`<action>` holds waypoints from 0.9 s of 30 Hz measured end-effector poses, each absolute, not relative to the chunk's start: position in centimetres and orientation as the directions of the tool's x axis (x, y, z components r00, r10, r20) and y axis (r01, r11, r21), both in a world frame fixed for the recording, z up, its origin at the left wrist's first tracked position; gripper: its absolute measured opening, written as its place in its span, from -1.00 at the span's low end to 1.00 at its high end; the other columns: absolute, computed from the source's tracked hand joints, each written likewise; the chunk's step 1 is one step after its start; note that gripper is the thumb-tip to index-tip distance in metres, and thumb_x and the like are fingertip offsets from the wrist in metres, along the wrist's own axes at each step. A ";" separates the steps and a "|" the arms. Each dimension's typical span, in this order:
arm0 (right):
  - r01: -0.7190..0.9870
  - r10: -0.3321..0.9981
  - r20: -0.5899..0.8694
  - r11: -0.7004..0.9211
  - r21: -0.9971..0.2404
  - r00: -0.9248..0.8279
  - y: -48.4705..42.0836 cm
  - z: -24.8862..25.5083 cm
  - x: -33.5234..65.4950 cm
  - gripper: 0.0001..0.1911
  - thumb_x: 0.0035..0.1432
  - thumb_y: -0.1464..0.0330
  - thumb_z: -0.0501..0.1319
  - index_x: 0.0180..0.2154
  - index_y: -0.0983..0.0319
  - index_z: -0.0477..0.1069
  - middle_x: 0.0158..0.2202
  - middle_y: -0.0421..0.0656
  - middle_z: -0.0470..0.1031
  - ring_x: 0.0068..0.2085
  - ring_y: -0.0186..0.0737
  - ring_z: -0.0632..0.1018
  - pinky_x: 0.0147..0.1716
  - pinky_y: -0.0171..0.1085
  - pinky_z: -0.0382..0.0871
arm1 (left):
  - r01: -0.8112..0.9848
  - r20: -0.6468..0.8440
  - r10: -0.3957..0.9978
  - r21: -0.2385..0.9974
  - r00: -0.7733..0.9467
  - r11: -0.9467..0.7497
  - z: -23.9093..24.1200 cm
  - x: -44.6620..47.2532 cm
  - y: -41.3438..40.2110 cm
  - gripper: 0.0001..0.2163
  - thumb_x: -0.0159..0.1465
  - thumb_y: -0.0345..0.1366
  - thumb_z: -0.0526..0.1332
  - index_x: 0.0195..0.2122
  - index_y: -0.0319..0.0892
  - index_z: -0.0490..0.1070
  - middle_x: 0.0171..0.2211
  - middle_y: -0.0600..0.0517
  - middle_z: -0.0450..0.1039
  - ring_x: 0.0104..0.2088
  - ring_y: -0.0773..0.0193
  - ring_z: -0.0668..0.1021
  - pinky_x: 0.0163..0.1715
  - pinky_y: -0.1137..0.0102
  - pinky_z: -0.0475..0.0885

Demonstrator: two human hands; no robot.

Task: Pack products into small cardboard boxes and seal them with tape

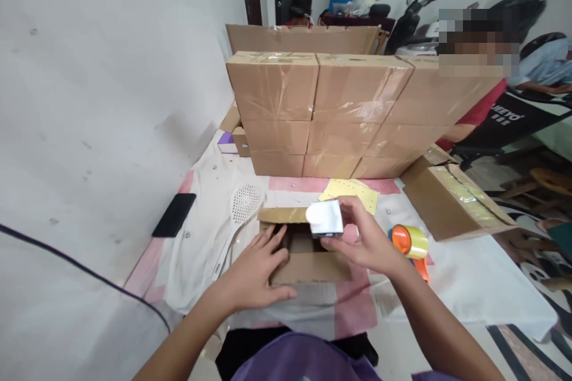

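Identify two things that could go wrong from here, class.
The small white-topped box, held by the right hand between thumb and fingers, might slip.
It could catch on the raised far flap of the open brown cardboard carton, which it overlaps in view, or bump the left hand at the opening.
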State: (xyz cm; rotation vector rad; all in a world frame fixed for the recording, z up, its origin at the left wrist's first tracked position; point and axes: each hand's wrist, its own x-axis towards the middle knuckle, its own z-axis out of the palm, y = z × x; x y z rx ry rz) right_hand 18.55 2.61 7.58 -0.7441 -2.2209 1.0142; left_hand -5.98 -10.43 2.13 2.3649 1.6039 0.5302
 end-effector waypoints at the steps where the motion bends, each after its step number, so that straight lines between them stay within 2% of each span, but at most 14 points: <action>1: 0.297 0.660 0.220 0.577 -0.760 -0.718 2.4 7.7 18.3 -0.48 0.16 0.34 0.35 0.10 0.07 0.21 -0.15 -0.09 0.50 -0.21 -0.07 0.56 -0.28 -0.15 0.47 | 0.841 0.144 0.940 0.419 0.310 -0.342 2.3 -6.5 -9.9 -0.61 0.20 0.15 0.29 -0.17 -0.05 0.46 0.43 -0.17 0.08 0.32 -0.32 0.29 0.10 -0.16 0.37; 4: 0.418 0.593 0.094 0.661 -0.624 -0.799 2.0 7.3 17.4 -0.45 0.16 0.37 0.31 0.15 0.10 0.21 -0.07 -0.07 0.52 -0.13 -0.02 0.58 -0.19 -0.13 0.44 | 0.854 0.105 0.971 0.462 0.214 -0.238 2.5 -8.1 -8.2 -0.73 0.36 0.01 0.14 -0.17 -0.06 0.46 0.48 -0.06 -0.03 0.23 -0.17 0.38 0.07 -0.08 0.40; 6: 0.455 0.556 0.034 0.714 -0.532 -0.831 1.9 6.6 16.5 -0.44 0.19 0.36 0.29 0.19 0.13 0.19 -0.01 -0.03 0.52 -0.06 0.03 0.58 -0.15 -0.11 0.42 | 0.854 0.106 0.978 0.475 0.181 -0.210 2.3 -8.8 -7.1 -0.77 0.41 -0.09 0.09 -0.16 -0.05 0.47 0.47 -0.01 0.00 0.16 -0.09 0.42 0.05 -0.02 0.42; 8: 0.483 0.525 -0.030 0.758 -0.439 -0.851 2.0 5.7 15.5 -0.45 0.23 0.36 0.26 0.22 0.17 0.19 -0.01 0.00 0.53 -0.07 0.06 0.58 -0.17 -0.11 0.41 | 0.862 0.121 0.978 0.463 0.169 -0.206 1.9 -9.2 -6.2 -0.78 0.37 -0.15 0.14 -0.05 -0.04 0.47 0.46 -0.03 0.04 0.11 -0.08 0.43 0.04 -0.02 0.43; 10: 0.515 0.514 -0.103 0.786 -0.343 -0.852 2.2 4.9 14.4 -0.44 0.25 0.38 0.24 0.25 0.22 0.19 0.01 0.05 0.53 -0.10 0.08 0.60 -0.21 -0.11 0.40 | 0.884 0.125 0.977 0.418 0.171 -0.208 1.4 -9.3 -5.5 -0.66 0.28 -0.16 0.24 0.08 -0.01 0.45 0.44 -0.06 0.05 0.11 -0.16 0.39 0.04 -0.08 0.41; 11: 0.536 0.519 -0.141 0.790 -0.297 -0.843 2.3 4.6 13.9 -0.43 0.25 0.40 0.23 0.25 0.24 0.18 0.02 0.08 0.52 -0.12 0.09 0.60 -0.23 -0.11 0.40 | 0.897 0.122 0.978 0.390 0.171 -0.206 1.3 -9.3 -5.2 -0.63 0.24 -0.16 0.28 0.08 -0.01 0.46 0.44 -0.08 0.05 0.11 -0.21 0.37 0.04 -0.12 0.40; 13: 0.573 0.533 -0.220 0.792 -0.211 -0.817 2.7 4.4 12.7 -0.44 0.23 0.44 0.23 0.24 0.31 0.20 0.01 0.13 0.52 -0.15 0.11 0.62 -0.26 -0.12 0.41 | 0.912 0.118 0.978 0.357 0.169 -0.201 1.3 -9.3 -4.9 -0.70 0.19 -0.17 0.30 -0.04 -0.04 0.50 0.42 -0.09 0.07 0.11 -0.26 0.34 0.02 -0.15 0.39; 15: 0.585 0.530 -0.293 0.798 -0.145 -0.796 3.2 4.2 11.3 -0.51 0.20 0.49 0.23 0.17 0.33 0.27 -0.05 0.15 0.55 -0.18 0.12 0.63 -0.30 -0.13 0.43 | 0.902 0.121 0.978 0.380 0.172 -0.205 1.4 -9.6 -4.8 -0.79 0.16 -0.22 0.31 -0.19 -0.09 0.45 0.41 -0.10 0.07 0.11 -0.24 0.33 0.02 -0.12 0.40; 17: 0.563 0.497 -0.366 0.821 -0.095 -0.787 3.7 3.8 9.7 -0.52 0.16 0.55 0.23 0.13 0.33 0.30 -0.07 0.15 0.57 -0.16 0.13 0.65 -0.27 -0.12 0.47 | 0.857 0.134 0.977 0.471 0.166 -0.210 1.5 -10.1 -5.0 -0.79 0.13 -0.27 0.31 -0.23 -0.10 0.34 0.40 -0.13 0.05 0.17 -0.22 0.31 0.07 -0.07 0.39; 21: 0.550 0.457 -0.527 0.835 -0.025 -0.717 4.5 1.7 6.5 -0.46 0.13 0.61 0.23 0.16 0.36 0.28 -0.03 0.22 0.57 -0.05 0.15 0.65 -0.16 -0.07 0.53 | 0.743 0.145 0.986 0.651 0.080 -0.156 1.1 -11.6 -6.0 -0.71 0.17 -0.25 0.30 -0.20 -0.08 0.18 0.40 -0.22 -0.07 0.35 -0.14 0.18 0.18 0.04 0.33; 24: 0.580 0.467 -0.556 0.814 -0.033 -0.687 4.8 -0.2 5.2 -0.55 0.21 0.54 0.22 0.13 0.37 0.30 -0.02 0.27 0.57 -0.03 0.14 0.65 -0.13 -0.03 0.55 | 0.725 0.111 0.994 0.683 0.017 -0.088 0.4 -12.4 -6.7 -0.61 0.16 -0.18 0.35 -0.16 -0.07 0.13 0.41 -0.29 -0.15 0.39 -0.15 0.15 0.17 0.06 0.34; 27: 0.597 0.467 -0.562 0.800 -0.061 -0.682 4.8 -1.3 4.8 -0.58 0.24 0.50 0.22 0.13 0.37 0.30 0.00 0.30 0.56 -0.01 0.16 0.65 -0.12 0.00 0.55 | 0.718 0.087 0.996 0.694 -0.012 -0.052 -0.3 -12.6 -6.9 -0.55 0.15 -0.13 0.38 -0.14 -0.06 0.11 0.40 -0.31 -0.10 0.40 -0.17 0.13 0.16 0.06 0.34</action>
